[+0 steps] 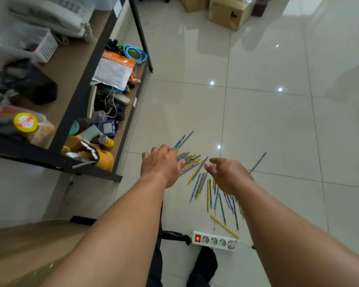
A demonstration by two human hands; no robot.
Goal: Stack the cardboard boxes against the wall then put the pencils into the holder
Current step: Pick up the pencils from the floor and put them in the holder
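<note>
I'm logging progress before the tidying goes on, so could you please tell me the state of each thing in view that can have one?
Pencils: scattered flat on the floor, none picked up.
Left hand: open, over the pencils, holding nothing.
Right hand: open, over the pencils, holding nothing.
Power strip: switch lit red, one socket plugged.
Cardboard boxes: on the floor, side by side.

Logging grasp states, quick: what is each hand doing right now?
Left hand: open, relaxed over the pencils, holding nothing.
Right hand: open, holding nothing.
</note>
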